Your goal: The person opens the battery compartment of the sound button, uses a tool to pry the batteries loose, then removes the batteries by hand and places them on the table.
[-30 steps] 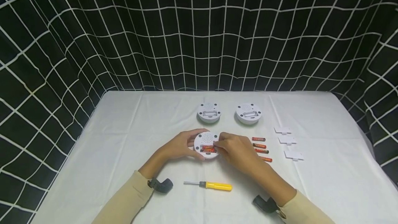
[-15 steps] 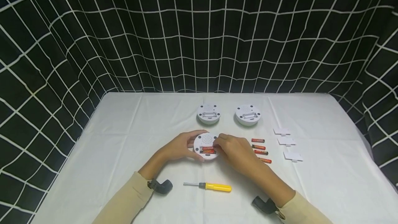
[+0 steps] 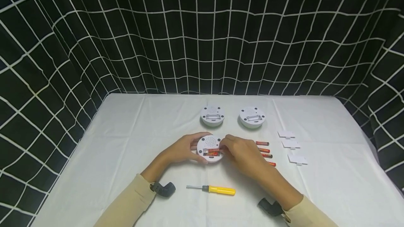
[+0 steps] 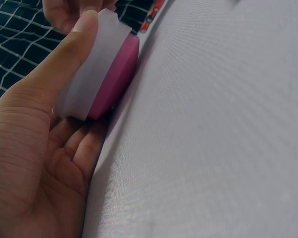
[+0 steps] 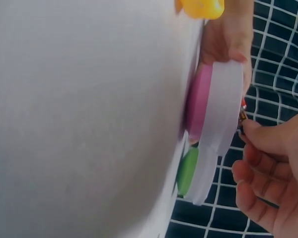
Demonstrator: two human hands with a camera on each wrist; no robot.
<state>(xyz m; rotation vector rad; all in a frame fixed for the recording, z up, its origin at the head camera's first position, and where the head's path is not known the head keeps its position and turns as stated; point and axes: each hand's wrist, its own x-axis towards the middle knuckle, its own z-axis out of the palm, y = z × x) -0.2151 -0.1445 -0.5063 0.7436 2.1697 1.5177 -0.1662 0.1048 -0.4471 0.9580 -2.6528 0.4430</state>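
Note:
A round white device (image 3: 210, 140) with speaker holes and dark feet lies face-down near the table's middle; its underside is pink in both wrist views. My left hand (image 3: 183, 148) grips its left rim, thumb at the near edge (image 4: 97, 64). Two red AAA-size batteries (image 3: 210, 154) show in its open compartment, the upper one slightly tilted. With thumb and forefinger, my right hand (image 3: 242, 153) pinches the right end of the upper battery (image 5: 243, 115) at the compartment. The fingers partly hide that end.
Two similar devices (image 3: 213, 115) (image 3: 252, 117) with open compartments stand behind. Several loose batteries (image 3: 262, 143) lie right of my right hand, partly covered. Further right are three white covers (image 3: 297, 159). A yellow-handled screwdriver (image 3: 221, 190) lies in front.
The upper battery has gone from a steeper slant to lying nearly level beside the lower one. My right fingers have shifted slightly right; my left hand keeps its grip.

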